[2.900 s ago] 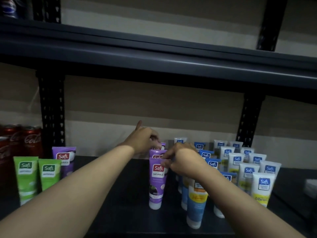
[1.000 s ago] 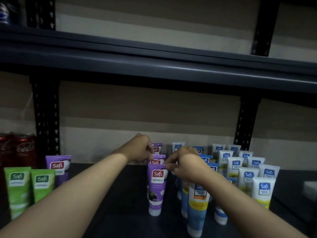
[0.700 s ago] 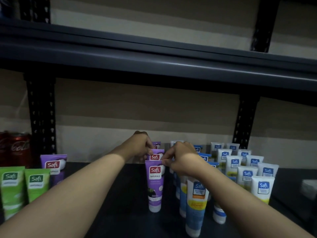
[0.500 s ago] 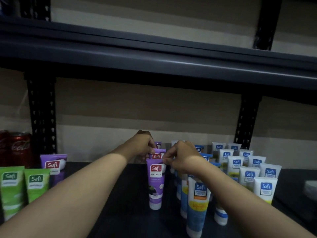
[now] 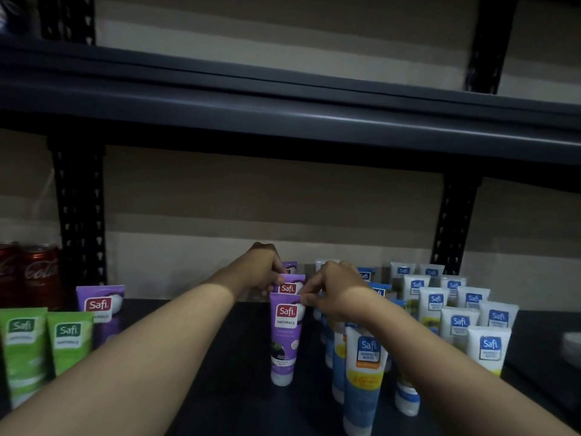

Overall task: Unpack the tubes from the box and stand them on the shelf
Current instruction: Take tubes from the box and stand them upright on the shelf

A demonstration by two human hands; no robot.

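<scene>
In the head view the task looks well along. Blue-and-white tubes [image 5: 364, 366] and green tubes [image 5: 67, 338] stand cap-down on the shelf [image 5: 220, 388]. No box shows, so what is left is unclear. The left hand [image 5: 261, 272] grips the second purple tube [image 5: 287, 287]. The right hand [image 5: 336, 291] pinches the top of the front purple tube [image 5: 285, 335], which stands upright at mid-shelf.

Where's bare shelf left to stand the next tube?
Bare shelf lies between the lone purple tube at left and the purple row held by left hand and right hand, though the left forearm crosses it. Another strip lies right of the white tubes. Crowded: the blue tubes beside them.
</scene>
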